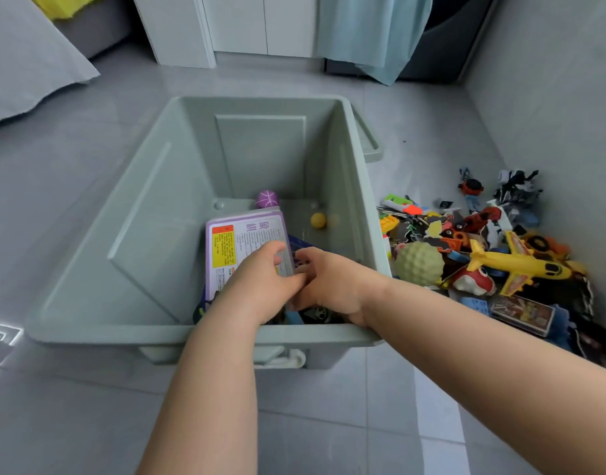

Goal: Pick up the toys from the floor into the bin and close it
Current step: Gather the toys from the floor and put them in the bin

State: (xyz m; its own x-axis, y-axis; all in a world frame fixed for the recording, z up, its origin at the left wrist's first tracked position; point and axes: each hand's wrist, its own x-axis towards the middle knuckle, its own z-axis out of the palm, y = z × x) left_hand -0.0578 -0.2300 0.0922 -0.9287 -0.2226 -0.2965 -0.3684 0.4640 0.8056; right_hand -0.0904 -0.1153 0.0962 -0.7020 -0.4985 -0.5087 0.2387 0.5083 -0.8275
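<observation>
A pale green plastic bin [89, 241] stands open on the floor. Both my hands reach down inside it at the near right corner. My left hand [260, 282] rests on a purple-edged printed box [246, 234] that leans in the bin. My right hand [332, 286] curls around dark toys beside that box; what it grips is hidden by the fingers. A purple ball [267, 199] and a small yellow ball [318, 220] lie on the bin's floor. To the right, a heap of toys lies on the floor, with a yellow plane [514, 265] and a knobbly green ball [419, 263].
The bin's lid [371, 145] lies behind the bin's right side. A grey wall [551, 97] closes in the toy heap on the right. A bed's corner [27, 63] is at far left, white cabinets [243, 25] and a blue cloth [373, 32] at the back.
</observation>
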